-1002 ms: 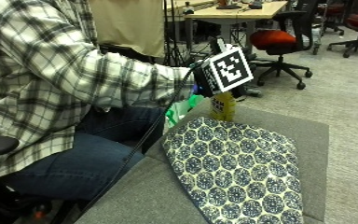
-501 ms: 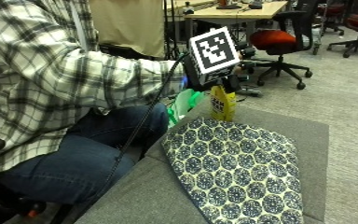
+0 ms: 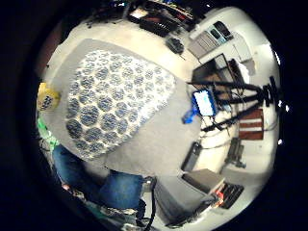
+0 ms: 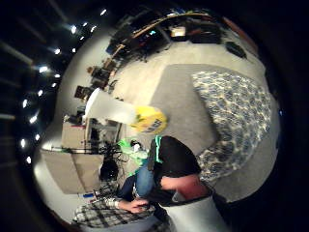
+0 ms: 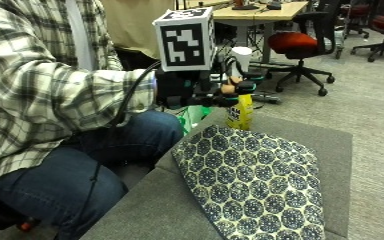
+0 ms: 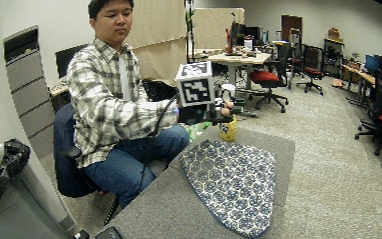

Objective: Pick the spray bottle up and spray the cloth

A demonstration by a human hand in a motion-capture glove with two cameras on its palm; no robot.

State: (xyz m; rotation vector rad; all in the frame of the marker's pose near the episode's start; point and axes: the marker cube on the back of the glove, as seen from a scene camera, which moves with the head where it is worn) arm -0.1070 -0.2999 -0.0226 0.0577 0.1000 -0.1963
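Gloved hand grips the spray bottle at its neck, fingers curled around it.
Bottle: yellow, dark head, upright above the table beside the blue-patterned cloth.

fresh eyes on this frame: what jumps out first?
The blue-and-white patterned cloth spread over the grey table dominates. Just beyond its far corner, the gloved right hand grips a yellow spray bottle by its top; whether it is off the table cannot be told.
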